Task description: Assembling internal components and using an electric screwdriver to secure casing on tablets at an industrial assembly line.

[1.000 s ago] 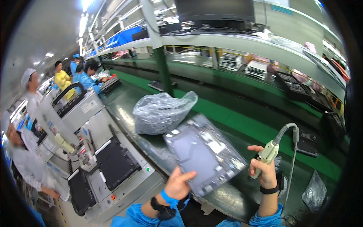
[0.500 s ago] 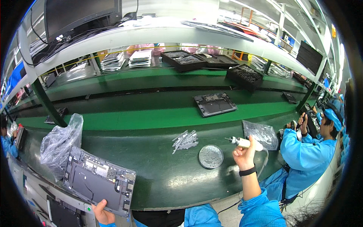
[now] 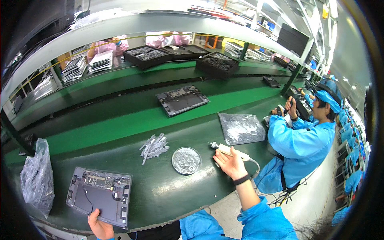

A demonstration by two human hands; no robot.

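My left hand [image 3: 100, 228] grips the lower edge of an opened tablet [image 3: 98, 198], thumb on top. Its dark inside shows a circuit board along the far edge and a thin black cable. My right hand [image 3: 231, 163] is turned palm up, with a cream electric screwdriver [image 3: 241, 154] lying across its thumb and fingers. The tool's thin bit points left, and a pale cable runs from its rear end. Left of this hand sits a round clear dish [image 3: 186, 161] of small parts. Beyond the dish lies a pile of clear plastic strips [image 3: 154, 147].
A crumpled clear bag [image 3: 37, 180] stands at the left. A silvery bag [image 3: 242, 129] lies beyond the screwdriver. Another opened tablet [image 3: 182, 100] rests on the green strip. Black trays [image 3: 218, 65] stand farther back, under a shelf. A co-worker [image 3: 302, 128] in blue sits close on my right.
The view has swung right. My left hand has brought the tablet lower and flatter over the bench. My right hand has come down with the screwdriver and turned its palm up.
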